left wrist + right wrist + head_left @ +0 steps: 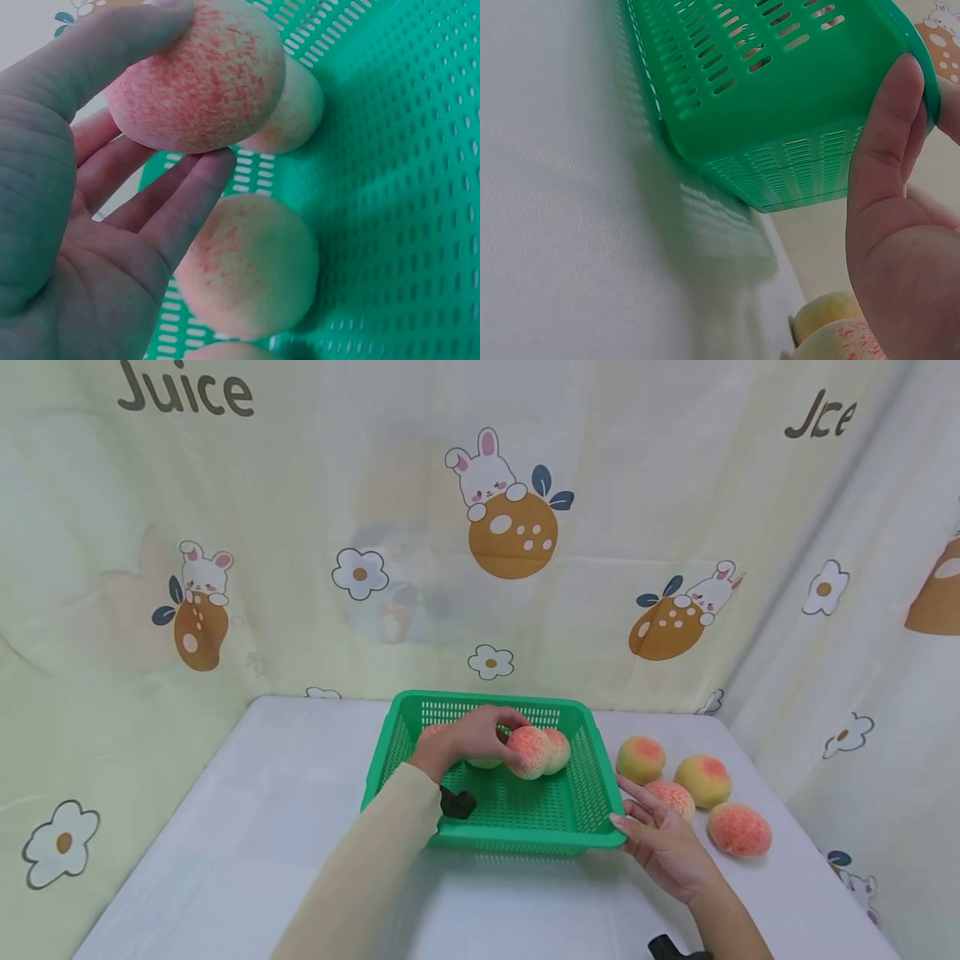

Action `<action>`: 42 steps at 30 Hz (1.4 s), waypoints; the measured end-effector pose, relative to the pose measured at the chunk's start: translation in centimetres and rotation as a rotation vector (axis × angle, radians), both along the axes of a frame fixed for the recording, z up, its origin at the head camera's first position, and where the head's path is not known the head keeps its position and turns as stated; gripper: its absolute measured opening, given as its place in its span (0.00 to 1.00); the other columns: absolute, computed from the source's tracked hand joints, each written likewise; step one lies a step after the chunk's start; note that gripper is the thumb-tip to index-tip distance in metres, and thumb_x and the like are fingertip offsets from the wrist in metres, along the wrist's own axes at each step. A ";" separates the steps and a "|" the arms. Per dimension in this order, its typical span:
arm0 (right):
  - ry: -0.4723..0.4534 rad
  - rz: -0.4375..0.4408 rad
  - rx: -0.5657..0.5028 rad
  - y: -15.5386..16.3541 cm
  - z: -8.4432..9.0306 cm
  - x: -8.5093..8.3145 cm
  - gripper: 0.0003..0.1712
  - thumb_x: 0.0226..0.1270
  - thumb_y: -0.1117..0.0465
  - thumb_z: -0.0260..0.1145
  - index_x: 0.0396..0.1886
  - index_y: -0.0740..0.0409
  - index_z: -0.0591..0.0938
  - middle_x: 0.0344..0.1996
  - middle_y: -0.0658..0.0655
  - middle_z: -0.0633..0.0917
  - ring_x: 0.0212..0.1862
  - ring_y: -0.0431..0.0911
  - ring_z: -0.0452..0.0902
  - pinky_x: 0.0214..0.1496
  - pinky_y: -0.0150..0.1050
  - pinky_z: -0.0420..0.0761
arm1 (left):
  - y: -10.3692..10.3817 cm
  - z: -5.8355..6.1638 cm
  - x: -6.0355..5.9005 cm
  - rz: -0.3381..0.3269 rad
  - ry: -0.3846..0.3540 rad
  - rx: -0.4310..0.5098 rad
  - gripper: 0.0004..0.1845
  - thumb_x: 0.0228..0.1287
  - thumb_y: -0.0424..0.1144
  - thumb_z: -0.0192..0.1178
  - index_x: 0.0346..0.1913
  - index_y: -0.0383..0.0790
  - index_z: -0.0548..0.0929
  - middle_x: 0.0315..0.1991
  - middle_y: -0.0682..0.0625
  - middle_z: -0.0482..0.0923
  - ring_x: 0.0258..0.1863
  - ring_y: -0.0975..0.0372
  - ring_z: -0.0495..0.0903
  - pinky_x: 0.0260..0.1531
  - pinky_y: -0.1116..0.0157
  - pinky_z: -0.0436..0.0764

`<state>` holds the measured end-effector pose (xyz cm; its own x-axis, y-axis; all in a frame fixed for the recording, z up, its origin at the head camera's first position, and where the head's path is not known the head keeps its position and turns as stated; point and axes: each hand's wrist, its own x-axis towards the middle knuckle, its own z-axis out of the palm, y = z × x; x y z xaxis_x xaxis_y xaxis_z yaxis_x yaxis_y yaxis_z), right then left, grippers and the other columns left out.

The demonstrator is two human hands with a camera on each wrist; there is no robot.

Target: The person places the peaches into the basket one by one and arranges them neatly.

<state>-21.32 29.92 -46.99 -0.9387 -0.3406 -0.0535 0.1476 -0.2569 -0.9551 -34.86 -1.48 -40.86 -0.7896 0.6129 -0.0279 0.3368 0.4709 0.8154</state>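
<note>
You have one green basket [592, 827], four peaches outside it on the tabletop [247, 827], and at least four peaches inside it.

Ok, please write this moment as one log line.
left hand: holds peach inside green basket | right hand: steadies basket corner | four peaches on table

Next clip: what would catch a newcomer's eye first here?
The bright green basket in the middle of the white table, where the left hand holds a pink-speckled peach among other peaches. Next, four loose peaches lying on the table right of the basket, beside the right hand, whose thumb presses the basket's near corner.
</note>
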 end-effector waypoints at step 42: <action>0.009 0.048 -0.036 0.0 0.6 0.1 0.36 0.78 0.72 0.55 0.80 0.50 0.59 0.45 0.49 0.85 0.48 0.40 0.86 0.53 0.37 0.88 | 5.2 0.2 2.5 0.005 -0.244 -0.043 0.20 0.55 0.31 0.76 0.48 0.37 0.78 0.38 0.48 0.79 0.38 0.54 0.84 0.44 0.56 0.89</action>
